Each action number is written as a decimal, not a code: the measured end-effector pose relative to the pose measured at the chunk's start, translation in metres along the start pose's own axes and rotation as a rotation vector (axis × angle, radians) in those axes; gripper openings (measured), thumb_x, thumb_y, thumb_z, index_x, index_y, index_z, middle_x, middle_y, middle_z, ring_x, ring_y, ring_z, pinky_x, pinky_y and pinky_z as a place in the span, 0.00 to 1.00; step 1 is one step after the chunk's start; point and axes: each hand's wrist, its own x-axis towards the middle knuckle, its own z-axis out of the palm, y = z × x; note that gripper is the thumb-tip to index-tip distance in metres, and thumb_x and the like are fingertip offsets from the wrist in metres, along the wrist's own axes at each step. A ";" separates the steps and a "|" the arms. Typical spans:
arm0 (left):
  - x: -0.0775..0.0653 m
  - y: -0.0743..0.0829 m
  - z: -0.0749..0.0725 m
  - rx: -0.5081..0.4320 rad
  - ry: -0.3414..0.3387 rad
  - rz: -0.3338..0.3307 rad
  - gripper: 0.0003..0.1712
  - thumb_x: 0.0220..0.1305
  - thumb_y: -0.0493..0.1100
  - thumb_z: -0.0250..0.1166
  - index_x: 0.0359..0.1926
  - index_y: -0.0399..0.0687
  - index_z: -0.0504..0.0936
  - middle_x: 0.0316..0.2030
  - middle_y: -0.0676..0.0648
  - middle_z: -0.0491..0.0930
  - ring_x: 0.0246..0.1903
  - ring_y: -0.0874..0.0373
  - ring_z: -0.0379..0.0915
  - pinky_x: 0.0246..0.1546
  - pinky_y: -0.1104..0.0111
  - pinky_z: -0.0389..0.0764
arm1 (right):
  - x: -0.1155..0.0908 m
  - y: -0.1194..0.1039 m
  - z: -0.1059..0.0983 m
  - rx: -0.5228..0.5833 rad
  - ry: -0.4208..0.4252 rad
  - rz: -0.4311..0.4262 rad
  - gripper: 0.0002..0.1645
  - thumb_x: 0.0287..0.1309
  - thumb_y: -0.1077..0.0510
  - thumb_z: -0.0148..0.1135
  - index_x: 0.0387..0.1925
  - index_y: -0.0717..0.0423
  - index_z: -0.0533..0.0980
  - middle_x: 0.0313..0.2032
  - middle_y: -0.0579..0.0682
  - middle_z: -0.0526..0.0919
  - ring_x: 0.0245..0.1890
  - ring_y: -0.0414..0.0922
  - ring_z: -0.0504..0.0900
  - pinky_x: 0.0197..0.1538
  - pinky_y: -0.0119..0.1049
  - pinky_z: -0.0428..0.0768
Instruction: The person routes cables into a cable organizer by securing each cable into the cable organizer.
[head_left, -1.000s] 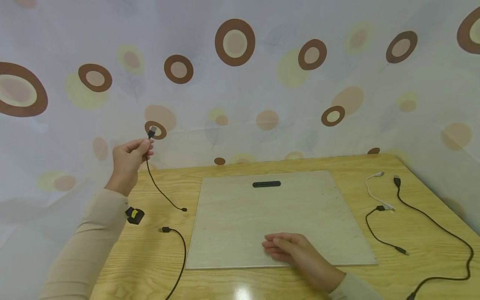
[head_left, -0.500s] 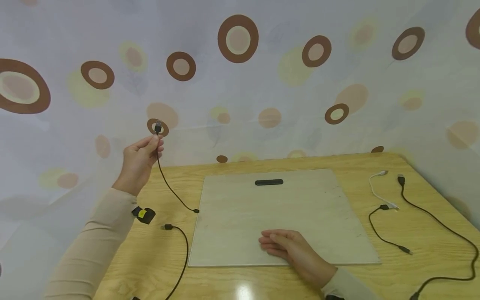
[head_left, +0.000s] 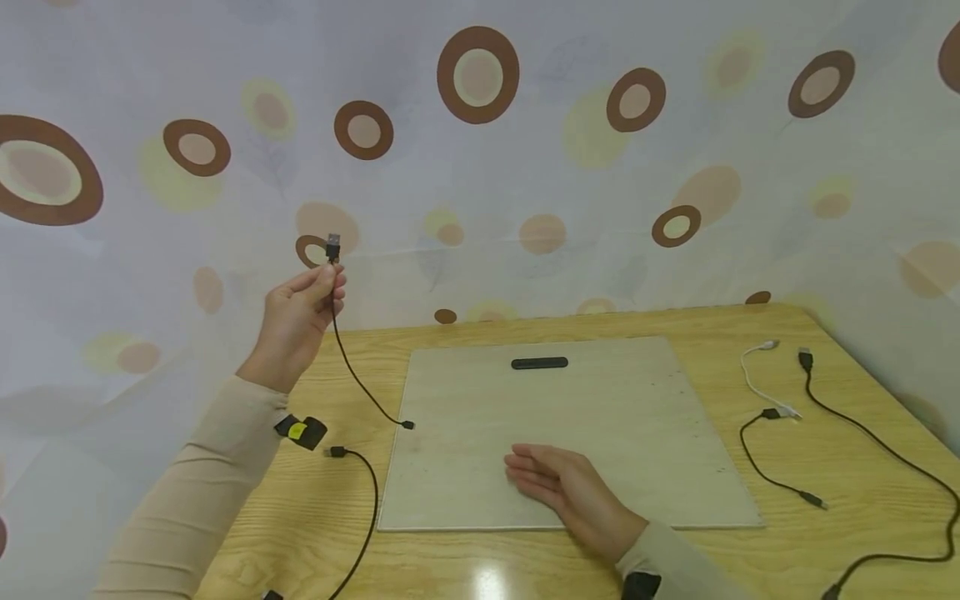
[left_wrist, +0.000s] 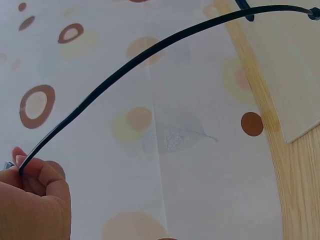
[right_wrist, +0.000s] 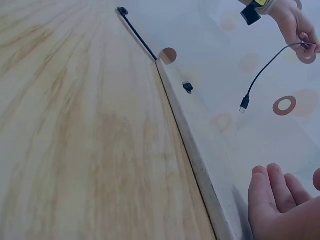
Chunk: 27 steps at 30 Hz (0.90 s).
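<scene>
My left hand (head_left: 296, 321) is raised at the left and pinches a thin black USB cable (head_left: 347, 360) just under its large plug (head_left: 333, 247), which points up. The cable hangs down in a curve. Its small end connector (head_left: 408, 425) overlaps the left edge of the pale board (head_left: 592, 433) in the head view. In the left wrist view the cable (left_wrist: 150, 52) arcs away from the pinching fingers (left_wrist: 45, 175). My right hand (head_left: 573, 496) is over the front of the board, fingers extended side by side and holding nothing. Those fingers (right_wrist: 280, 192) also show in the right wrist view.
A black bar (head_left: 539, 363) sits at the back of the board. Another black USB cable (head_left: 375, 500) lies left of it. To the right are a short white cable (head_left: 750, 377), a short black cable (head_left: 753, 464) and a long black cable (head_left: 862, 429) on the wooden table (head_left: 720, 329).
My left hand has moved right and slightly up, carrying the cable, so its lower end has swung to the board's edge. The right hand has shifted slightly left and away from me.
</scene>
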 end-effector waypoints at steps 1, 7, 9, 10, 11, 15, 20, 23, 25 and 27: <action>0.000 0.000 0.002 -0.003 -0.002 -0.002 0.08 0.62 0.42 0.65 0.41 0.45 0.84 0.40 0.48 0.77 0.33 0.62 0.72 0.34 0.77 0.76 | 0.001 0.000 0.002 0.030 0.001 0.001 0.32 0.73 0.53 0.45 0.67 0.74 0.57 0.62 0.66 0.69 0.61 0.52 0.73 0.61 0.40 0.71; -0.003 -0.002 0.009 -0.027 -0.020 -0.018 0.07 0.65 0.41 0.62 0.41 0.46 0.84 0.40 0.49 0.76 0.33 0.63 0.71 0.34 0.77 0.75 | 0.011 0.002 0.009 0.182 0.022 0.020 0.32 0.73 0.55 0.46 0.68 0.72 0.56 0.63 0.66 0.69 0.63 0.53 0.71 0.64 0.42 0.67; -0.004 -0.003 0.012 -0.043 -0.026 -0.020 0.07 0.65 0.41 0.61 0.41 0.45 0.84 0.39 0.49 0.77 0.33 0.63 0.71 0.34 0.77 0.75 | 0.014 0.004 0.010 0.226 0.032 0.025 0.31 0.73 0.55 0.44 0.68 0.71 0.56 0.63 0.65 0.68 0.63 0.53 0.70 0.65 0.42 0.66; -0.005 -0.003 0.014 -0.050 -0.029 -0.019 0.07 0.65 0.41 0.62 0.41 0.45 0.83 0.38 0.49 0.77 0.33 0.63 0.71 0.34 0.77 0.75 | 0.015 0.004 0.011 0.246 0.035 0.024 0.31 0.73 0.55 0.43 0.68 0.71 0.55 0.64 0.66 0.67 0.64 0.54 0.69 0.66 0.43 0.65; -0.005 -0.003 0.015 -0.052 -0.032 -0.016 0.07 0.65 0.41 0.61 0.41 0.45 0.83 0.38 0.49 0.77 0.32 0.63 0.71 0.34 0.77 0.75 | 0.016 0.005 0.011 0.265 0.035 0.024 0.31 0.74 0.55 0.42 0.69 0.71 0.55 0.64 0.66 0.66 0.64 0.54 0.68 0.67 0.43 0.65; -0.007 -0.004 0.022 -0.084 -0.054 -0.016 0.07 0.65 0.40 0.62 0.41 0.44 0.83 0.36 0.50 0.78 0.31 0.63 0.71 0.33 0.77 0.75 | 0.019 0.006 0.013 0.307 0.048 0.021 0.30 0.74 0.56 0.40 0.69 0.69 0.55 0.65 0.65 0.65 0.64 0.53 0.69 0.67 0.43 0.64; -0.009 -0.006 0.028 -0.153 -0.075 -0.025 0.07 0.65 0.38 0.61 0.38 0.43 0.84 0.32 0.49 0.79 0.29 0.63 0.71 0.31 0.77 0.75 | 0.021 0.007 0.016 0.334 0.060 0.014 0.30 0.74 0.56 0.41 0.69 0.70 0.55 0.64 0.64 0.68 0.64 0.54 0.69 0.67 0.43 0.64; -0.009 -0.007 0.032 -0.179 -0.090 -0.032 0.08 0.67 0.37 0.58 0.36 0.43 0.85 0.32 0.49 0.79 0.28 0.63 0.71 0.31 0.77 0.74 | 0.022 0.008 0.018 0.348 0.043 0.010 0.30 0.74 0.56 0.40 0.69 0.70 0.55 0.66 0.66 0.64 0.66 0.55 0.65 0.67 0.42 0.63; -0.009 -0.009 0.034 -0.182 -0.091 -0.037 0.10 0.68 0.37 0.56 0.36 0.43 0.85 0.31 0.49 0.78 0.28 0.63 0.71 0.31 0.77 0.74 | 0.023 0.008 0.020 0.359 0.013 0.008 0.30 0.74 0.56 0.39 0.69 0.69 0.54 0.68 0.67 0.59 0.68 0.56 0.61 0.68 0.42 0.62; -0.008 -0.010 0.036 -0.188 -0.088 -0.045 0.12 0.70 0.37 0.54 0.35 0.44 0.85 0.31 0.50 0.78 0.28 0.64 0.70 0.31 0.78 0.73 | 0.024 0.008 0.022 0.363 -0.027 0.004 0.30 0.75 0.55 0.37 0.70 0.69 0.52 0.70 0.67 0.55 0.70 0.57 0.57 0.69 0.43 0.59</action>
